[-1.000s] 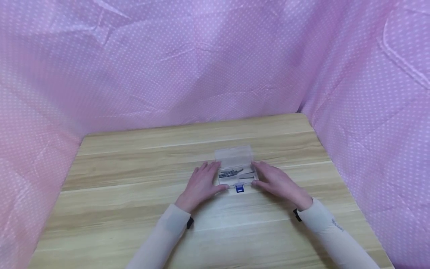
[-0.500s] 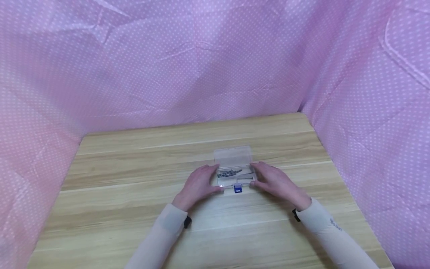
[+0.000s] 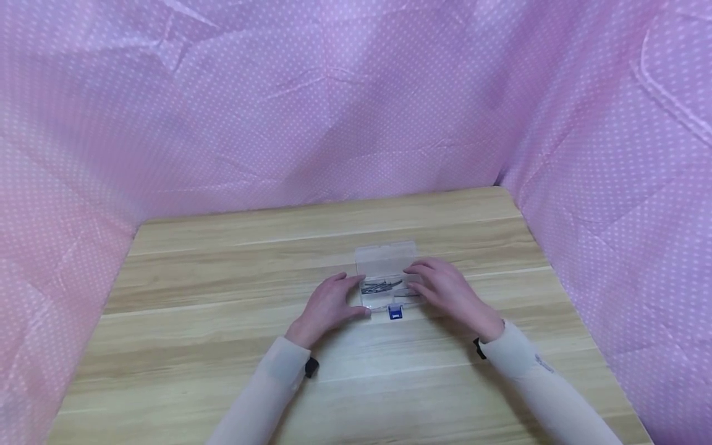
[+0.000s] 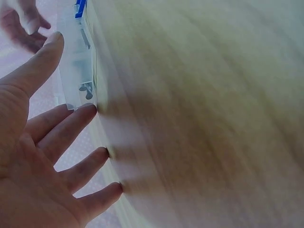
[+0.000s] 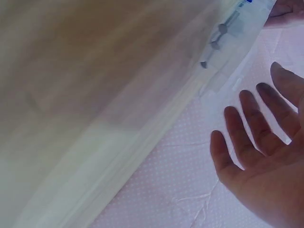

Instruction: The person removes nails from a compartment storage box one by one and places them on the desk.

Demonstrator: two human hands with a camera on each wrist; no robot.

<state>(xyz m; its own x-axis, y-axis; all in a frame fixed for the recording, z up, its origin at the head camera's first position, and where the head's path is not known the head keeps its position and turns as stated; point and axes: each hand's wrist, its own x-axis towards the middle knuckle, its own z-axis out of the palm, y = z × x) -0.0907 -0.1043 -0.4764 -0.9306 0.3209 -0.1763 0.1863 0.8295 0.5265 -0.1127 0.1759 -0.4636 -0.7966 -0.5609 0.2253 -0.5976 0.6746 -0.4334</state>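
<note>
A clear plastic box (image 3: 375, 301) lies on the table with its clear lid (image 3: 385, 259) folded back. Several grey nails (image 3: 381, 287) lie in its rear compartment, and a few more show at the front right; their round heads (image 5: 223, 28) appear through the wall in the right wrist view. A blue latch (image 3: 395, 311) hangs at the front. My left hand (image 3: 328, 303) spans the box's left end, thumb by the front corner and index finger by the rear, fingers fairly straight. Over the right end hovers my right hand (image 3: 447, 290), fingers spread and holding nothing, hiding that end partly.
The wood-grain table (image 3: 222, 334) stretches out around the box. Pink dotted cloth (image 3: 311, 111) hangs behind it and along both sides. A black strap (image 3: 311, 368) shows at the left sleeve cuff, another (image 3: 479, 348) at the right.
My right hand has left the box's right edge and moved up and left, over that end. My left thumb has drawn back left along the front. The box has barely shifted.
</note>
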